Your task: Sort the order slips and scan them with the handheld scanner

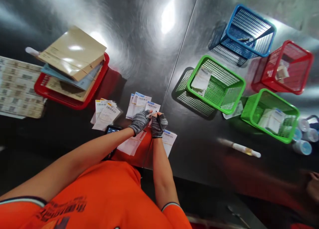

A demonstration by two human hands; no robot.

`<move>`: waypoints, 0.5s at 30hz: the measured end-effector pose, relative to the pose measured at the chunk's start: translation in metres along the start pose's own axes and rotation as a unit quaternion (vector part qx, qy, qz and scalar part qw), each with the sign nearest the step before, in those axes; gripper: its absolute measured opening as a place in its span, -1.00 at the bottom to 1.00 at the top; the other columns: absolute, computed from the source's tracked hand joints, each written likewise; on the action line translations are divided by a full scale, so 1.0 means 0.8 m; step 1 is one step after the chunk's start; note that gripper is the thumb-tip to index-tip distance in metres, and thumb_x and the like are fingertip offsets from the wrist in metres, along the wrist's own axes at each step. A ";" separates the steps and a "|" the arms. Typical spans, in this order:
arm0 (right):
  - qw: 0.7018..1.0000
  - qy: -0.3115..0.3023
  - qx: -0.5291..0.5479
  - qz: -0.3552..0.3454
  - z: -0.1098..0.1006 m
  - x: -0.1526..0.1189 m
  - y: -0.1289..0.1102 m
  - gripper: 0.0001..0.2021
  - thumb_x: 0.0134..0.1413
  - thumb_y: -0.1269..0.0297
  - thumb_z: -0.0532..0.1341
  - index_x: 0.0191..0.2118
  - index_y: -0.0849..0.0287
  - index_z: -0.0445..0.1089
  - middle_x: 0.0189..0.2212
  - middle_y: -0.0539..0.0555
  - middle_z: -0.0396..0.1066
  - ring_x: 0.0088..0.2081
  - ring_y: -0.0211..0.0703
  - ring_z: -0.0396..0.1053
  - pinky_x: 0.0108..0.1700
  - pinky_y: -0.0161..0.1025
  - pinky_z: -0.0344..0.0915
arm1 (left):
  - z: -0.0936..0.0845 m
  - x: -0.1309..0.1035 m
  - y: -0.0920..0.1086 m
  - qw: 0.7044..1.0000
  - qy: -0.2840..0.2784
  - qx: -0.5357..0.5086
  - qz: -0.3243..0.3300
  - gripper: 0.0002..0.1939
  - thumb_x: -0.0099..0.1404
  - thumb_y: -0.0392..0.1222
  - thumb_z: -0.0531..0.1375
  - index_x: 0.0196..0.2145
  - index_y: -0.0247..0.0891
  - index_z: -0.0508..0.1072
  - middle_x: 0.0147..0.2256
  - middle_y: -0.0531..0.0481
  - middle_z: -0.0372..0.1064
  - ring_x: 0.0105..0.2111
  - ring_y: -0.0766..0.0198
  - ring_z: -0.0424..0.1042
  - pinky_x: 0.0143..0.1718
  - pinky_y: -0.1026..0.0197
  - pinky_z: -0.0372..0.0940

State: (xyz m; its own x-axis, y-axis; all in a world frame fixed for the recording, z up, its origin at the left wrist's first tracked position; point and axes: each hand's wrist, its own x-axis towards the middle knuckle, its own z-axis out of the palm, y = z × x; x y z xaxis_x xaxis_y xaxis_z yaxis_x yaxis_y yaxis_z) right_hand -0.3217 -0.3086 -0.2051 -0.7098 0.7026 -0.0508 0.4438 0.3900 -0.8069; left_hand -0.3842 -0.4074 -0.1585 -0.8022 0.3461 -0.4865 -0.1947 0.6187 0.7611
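Note:
Both hands wear grey fingerless gloves and meet over a small labelled paper slip point(152, 107) on the dark metal table. My left hand point(140, 120) has its fingers closed at the lower left edge of that slip. Beside it, my right hand point(159, 123) is closed around a dark, thin pen-like object. More slips with blue headers point(139, 100) lie overlapping just beyond my left hand. Another slip point(169, 141) rests right of my right wrist, and paler papers point(131, 144) lie beneath my left forearm. What the fingertips touch is partly hidden.
Yellow-marked slips point(107, 115) and a dark phone point(112, 128) lie left. A red tray point(106, 64) holds envelopes. Green baskets point(230, 77) point(251, 106), a blue basket point(270, 39) and a red basket point(307, 66) stand right, near a white marker point(245, 149). A person's hand point(313, 186) shows far right.

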 end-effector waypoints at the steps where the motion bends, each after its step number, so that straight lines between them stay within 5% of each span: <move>1: 1.000 -0.001 -0.005 -0.003 -0.001 0.000 -0.001 -0.78 0.24 0.18 0.11 -0.30 0.14 0.45 -0.40 0.07 0.53 -0.33 -0.10 0.47 -0.11 -0.13 0.43 | 0.001 0.000 -0.001 1.000 -0.004 0.000 -0.001 -0.62 0.31 -0.26 0.26 0.07 -0.30 0.62 0.09 -0.20 0.58 0.17 -0.04 0.51 0.32 -0.09 0.30; 15: 0.999 -0.012 -0.040 -0.022 -0.002 0.002 0.005 -0.77 0.24 0.18 0.10 -0.33 0.13 0.45 -0.41 0.06 0.53 -0.33 -0.10 0.48 -0.13 -0.14 0.42 | 0.001 -0.001 0.005 1.000 -0.015 0.007 -0.022 -0.60 0.33 -0.28 0.27 0.10 -0.29 0.61 0.12 -0.24 0.56 0.17 -0.06 0.51 0.29 -0.08 0.32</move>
State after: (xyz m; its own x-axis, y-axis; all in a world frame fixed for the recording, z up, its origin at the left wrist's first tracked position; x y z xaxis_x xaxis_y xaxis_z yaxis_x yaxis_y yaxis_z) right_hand -0.3200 -0.3053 -0.2079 -0.7416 0.6701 -0.0311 0.4534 0.4666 -0.7594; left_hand -0.3837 -0.4048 -0.1555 -0.7760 0.3390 -0.5319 -0.2216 0.6430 0.7331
